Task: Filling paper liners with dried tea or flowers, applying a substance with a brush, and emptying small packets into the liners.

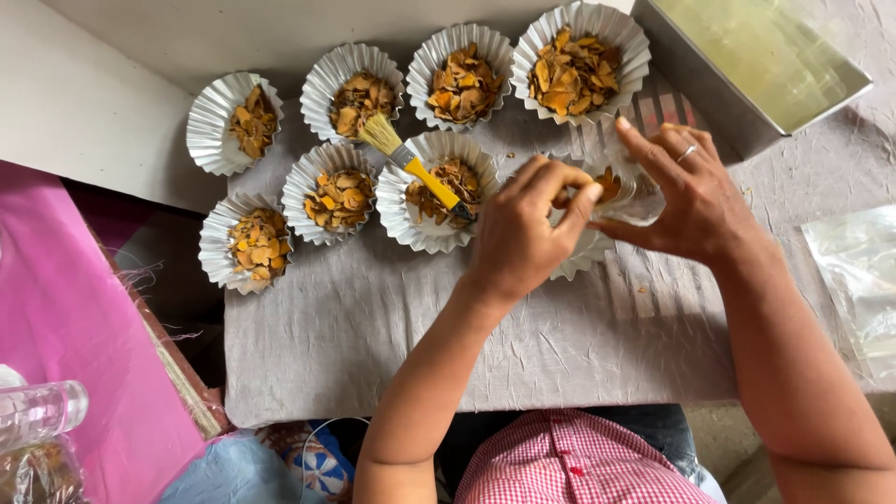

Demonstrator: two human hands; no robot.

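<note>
While fingers [569, 201] pinch a clear jar [635, 191], grey cloth [373, 327], foil cups [224, 121], pink sheet [65, 308].

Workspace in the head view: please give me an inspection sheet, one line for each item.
Surface: grey wrinkled cloth over a board.
Job's things: fluted foil cups filled with orange-brown dried slices; a yellow-handled brush lying across one cup; a small clear container with slices inside.
Clutter: metal tray at upper right; clear plastic bag at right edge.
Grippers: left hand pinches at the container's mouth; right hand holds the container.
Cables: nothing seen.
Surroundings: pink cloth and a clear bottle at left; red checked clothing below.
</note>
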